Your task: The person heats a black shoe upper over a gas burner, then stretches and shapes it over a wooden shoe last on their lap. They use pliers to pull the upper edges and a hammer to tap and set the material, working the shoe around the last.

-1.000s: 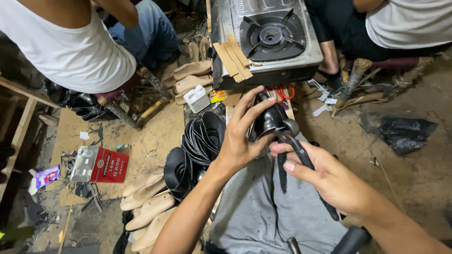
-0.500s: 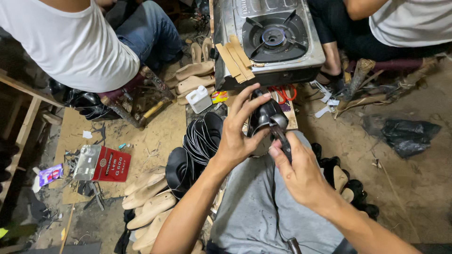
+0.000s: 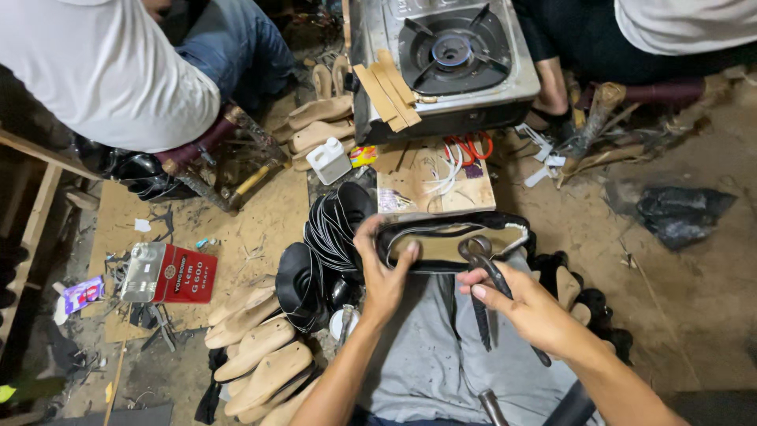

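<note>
Shoe [image 3: 453, 237] lies sole-up across the person's lap, black upper pulled over a tan insole on a last; the left hand [image 3: 384, 272] clasps its heel end, fingers curled over the edge and thumb along the side, which steadies it for the tool; the right hand [image 3: 530, 309] is clenched round the handles of dark pincers [image 3: 481, 264], whose head rests on the sole near the middle, apparently gripping or pressing the upper's margin; the sole faces up so the edge is open to work. Just left of the knee sits a stack of black uppers [image 3: 331, 233], with wooden lasts [image 3: 260, 351] piled on the floor below; a gas stove [image 3: 449, 59] stands ahead, cardboard strips [image 3: 386, 95] on its corner; a red tin [image 3: 169, 274] lies well apart at left; two other people sit beyond.
</note>
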Available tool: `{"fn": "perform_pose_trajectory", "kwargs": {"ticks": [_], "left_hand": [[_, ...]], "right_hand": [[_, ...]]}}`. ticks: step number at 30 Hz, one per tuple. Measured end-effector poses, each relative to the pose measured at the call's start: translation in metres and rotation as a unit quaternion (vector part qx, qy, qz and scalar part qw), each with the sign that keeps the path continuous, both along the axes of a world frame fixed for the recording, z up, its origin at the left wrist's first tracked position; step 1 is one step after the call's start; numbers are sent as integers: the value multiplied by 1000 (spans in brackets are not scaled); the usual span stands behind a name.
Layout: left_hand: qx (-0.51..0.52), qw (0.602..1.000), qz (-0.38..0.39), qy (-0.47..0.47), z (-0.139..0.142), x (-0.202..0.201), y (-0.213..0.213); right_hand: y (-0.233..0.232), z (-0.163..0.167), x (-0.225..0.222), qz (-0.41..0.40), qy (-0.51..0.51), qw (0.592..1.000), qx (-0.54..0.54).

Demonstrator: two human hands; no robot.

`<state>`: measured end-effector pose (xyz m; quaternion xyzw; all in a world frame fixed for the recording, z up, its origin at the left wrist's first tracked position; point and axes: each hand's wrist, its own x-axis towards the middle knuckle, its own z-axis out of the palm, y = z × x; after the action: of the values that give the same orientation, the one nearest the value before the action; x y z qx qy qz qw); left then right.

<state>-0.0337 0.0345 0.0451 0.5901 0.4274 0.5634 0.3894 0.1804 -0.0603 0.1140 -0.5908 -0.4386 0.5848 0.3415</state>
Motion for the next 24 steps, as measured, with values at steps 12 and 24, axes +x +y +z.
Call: {"fn": "perform_pose_trajectory", "kwargs": {"ticks": [12,24], "left_hand": [[101,918,-219,314,65,-1,21],[165,924,-177,295,57,24,18]], "right_hand": [[-16,-47,-4,-85,346,931,-75],[16,-9,21,-71,47,991,-99]]}}
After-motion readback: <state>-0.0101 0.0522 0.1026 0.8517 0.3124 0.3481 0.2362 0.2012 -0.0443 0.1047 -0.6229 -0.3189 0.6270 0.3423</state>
